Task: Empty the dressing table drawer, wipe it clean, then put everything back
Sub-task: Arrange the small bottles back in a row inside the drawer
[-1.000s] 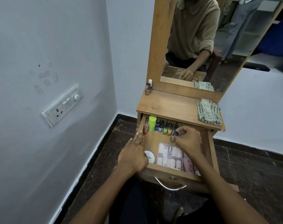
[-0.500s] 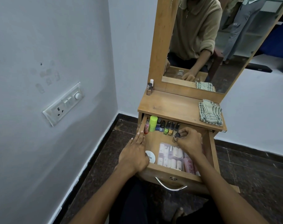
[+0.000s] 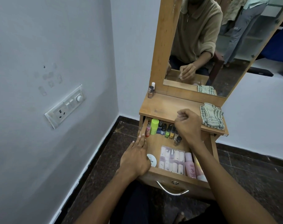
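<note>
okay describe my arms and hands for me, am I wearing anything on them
Both forearms are bare up to the bottom edge of the view: no sleeves, gloves, watch or bands show. No rings are visible on the left hand or the right hand. The mirror shows a tan collared top with sleeves pushed up near the elbow.

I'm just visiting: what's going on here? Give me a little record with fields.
drawer: pulled open, still holding bottles and a clear packet
left hand: fingers straight, resting on the drawer's left edge
right hand: curled, raised over the drawer's back; any contents hidden
tabletop: carries a checked cloth and one small bottle
</note>
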